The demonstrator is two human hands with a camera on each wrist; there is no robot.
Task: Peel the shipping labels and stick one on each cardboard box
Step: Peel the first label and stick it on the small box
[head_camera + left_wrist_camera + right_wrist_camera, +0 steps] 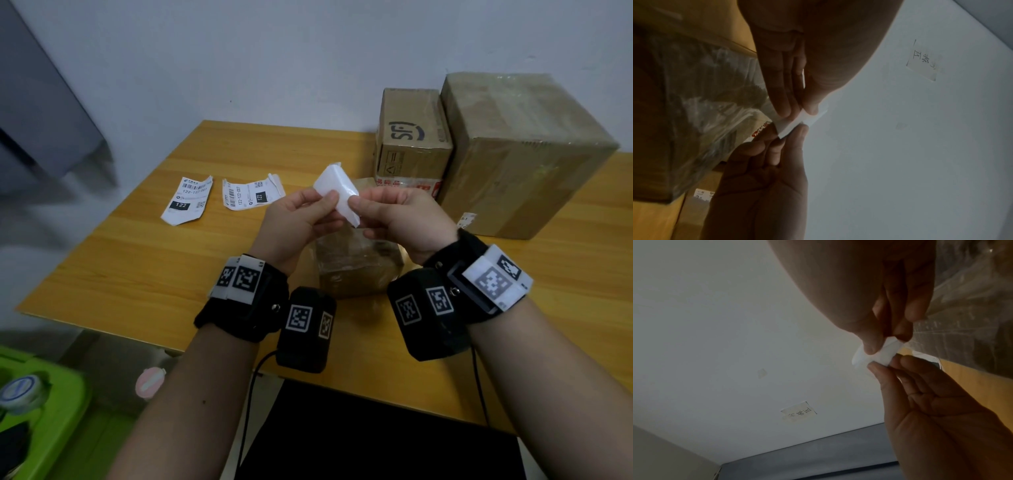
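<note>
Both my hands hold up one white shipping label point(337, 190), blank side toward me, over the table. My left hand point(329, 202) pinches its left edge and my right hand point(355, 206) pinches its right corner. In the left wrist view the label point(797, 125) shows as a thin strip between the two pinches. In the right wrist view the label point(875, 353) is curled. Two more printed labels point(186, 200) point(251, 193) lie on the table to the left. A small tape-wrapped box point(356, 270) sits under my hands. A marked box point(411, 137) and a large box point(520, 150) stand at the back right.
The wooden table point(137, 260) stands against a white wall. A green bin point(51, 428) is on the floor at lower left, a grey cabinet point(41, 113) at far left, and a dark object point(376, 442) sits below the near table edge.
</note>
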